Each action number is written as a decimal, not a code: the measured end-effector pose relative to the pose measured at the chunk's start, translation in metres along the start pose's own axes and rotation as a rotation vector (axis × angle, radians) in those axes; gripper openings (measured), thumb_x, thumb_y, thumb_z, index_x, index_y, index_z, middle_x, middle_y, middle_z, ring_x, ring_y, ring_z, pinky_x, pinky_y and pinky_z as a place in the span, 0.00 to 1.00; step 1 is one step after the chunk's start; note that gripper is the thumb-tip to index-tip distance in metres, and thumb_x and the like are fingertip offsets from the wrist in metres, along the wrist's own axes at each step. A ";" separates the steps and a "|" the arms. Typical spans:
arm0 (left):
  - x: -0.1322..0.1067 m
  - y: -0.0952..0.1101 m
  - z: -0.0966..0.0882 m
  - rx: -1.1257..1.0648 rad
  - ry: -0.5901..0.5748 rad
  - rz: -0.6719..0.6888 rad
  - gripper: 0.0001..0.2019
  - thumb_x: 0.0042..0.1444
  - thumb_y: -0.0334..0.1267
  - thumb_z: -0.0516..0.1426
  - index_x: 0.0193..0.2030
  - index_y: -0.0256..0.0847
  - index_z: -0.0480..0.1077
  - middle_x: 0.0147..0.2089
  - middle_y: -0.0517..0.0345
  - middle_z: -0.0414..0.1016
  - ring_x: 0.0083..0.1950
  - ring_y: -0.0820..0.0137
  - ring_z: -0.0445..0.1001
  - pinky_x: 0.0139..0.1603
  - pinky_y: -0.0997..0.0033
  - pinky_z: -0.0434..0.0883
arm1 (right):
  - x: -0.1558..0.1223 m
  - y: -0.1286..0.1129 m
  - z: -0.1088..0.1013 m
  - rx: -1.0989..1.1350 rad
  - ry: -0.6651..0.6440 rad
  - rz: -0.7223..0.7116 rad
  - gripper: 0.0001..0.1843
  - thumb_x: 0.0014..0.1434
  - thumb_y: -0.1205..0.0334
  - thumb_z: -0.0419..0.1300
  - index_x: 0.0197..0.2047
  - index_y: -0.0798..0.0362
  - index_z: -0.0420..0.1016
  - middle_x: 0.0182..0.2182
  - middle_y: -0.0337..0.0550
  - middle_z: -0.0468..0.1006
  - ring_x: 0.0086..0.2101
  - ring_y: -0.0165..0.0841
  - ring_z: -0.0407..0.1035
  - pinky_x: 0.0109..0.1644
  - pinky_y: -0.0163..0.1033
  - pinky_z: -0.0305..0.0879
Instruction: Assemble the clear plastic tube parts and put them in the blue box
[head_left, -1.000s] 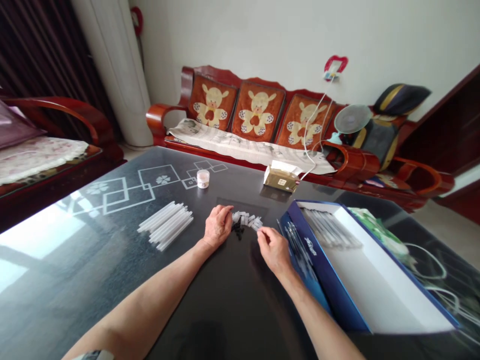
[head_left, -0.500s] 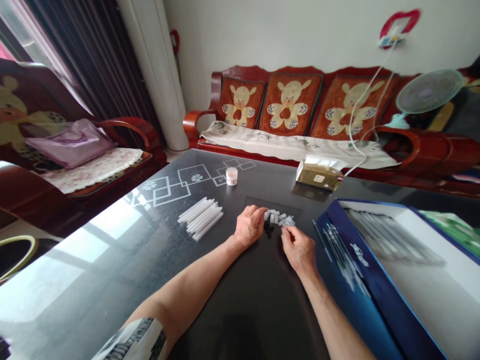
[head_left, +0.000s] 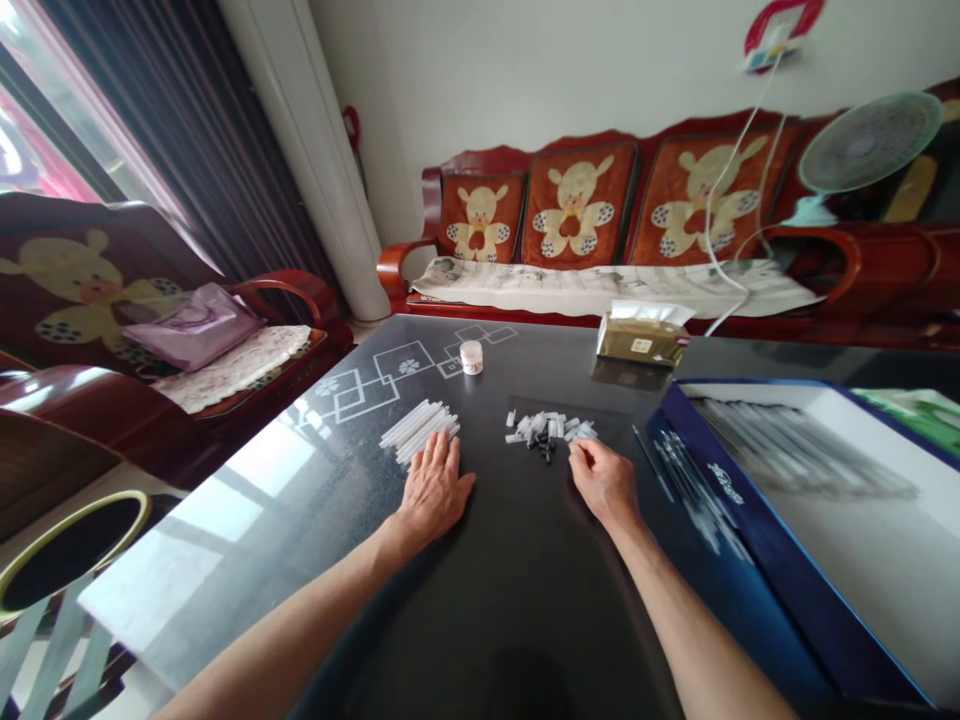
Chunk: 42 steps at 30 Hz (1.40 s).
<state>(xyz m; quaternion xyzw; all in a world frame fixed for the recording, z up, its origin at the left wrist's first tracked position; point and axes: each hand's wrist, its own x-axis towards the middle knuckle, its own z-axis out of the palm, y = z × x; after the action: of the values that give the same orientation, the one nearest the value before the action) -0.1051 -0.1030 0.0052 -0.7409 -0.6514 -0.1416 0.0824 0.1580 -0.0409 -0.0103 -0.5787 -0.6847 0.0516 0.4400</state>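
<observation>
My left hand point(head_left: 433, 490) lies flat on the dark glass table point(head_left: 480, 600), fingers stretched out, their tips touching the near end of a bundle of white tubes point(head_left: 418, 431). My right hand point(head_left: 601, 480) rests curled beside a small heap of white and black caps point(head_left: 547, 429); its fingers are pinched together at the heap's right edge, and what they hold is too small to name.
An open blue box point(head_left: 757, 545) with clear tubes inside lies at the right. A small white jar point(head_left: 471, 357) and a tissue box point(head_left: 642, 335) stand farther back. A red wooden sofa point(head_left: 600, 225) and an armchair point(head_left: 150, 340) surround the table.
My left hand left the heap of caps and moved left onto the white tubes, opening flat. My right hand stayed by the heap. The view swung left.
</observation>
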 end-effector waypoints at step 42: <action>0.031 0.075 -0.014 -0.270 -0.016 0.969 0.11 0.65 0.31 0.44 0.46 0.36 0.66 0.42 0.50 0.73 0.44 0.67 0.72 0.50 0.65 0.69 | 0.006 -0.003 -0.007 0.214 0.041 0.249 0.17 0.54 0.54 0.53 0.35 0.54 0.79 0.30 0.46 0.82 0.31 0.36 0.74 0.40 0.36 0.68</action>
<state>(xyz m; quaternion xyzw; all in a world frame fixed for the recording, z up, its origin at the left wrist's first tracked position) -0.0290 -0.0888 0.0329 -0.9633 -0.2090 -0.1643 0.0368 0.1609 -0.0400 -0.0012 -0.6098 -0.5891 0.1665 0.5034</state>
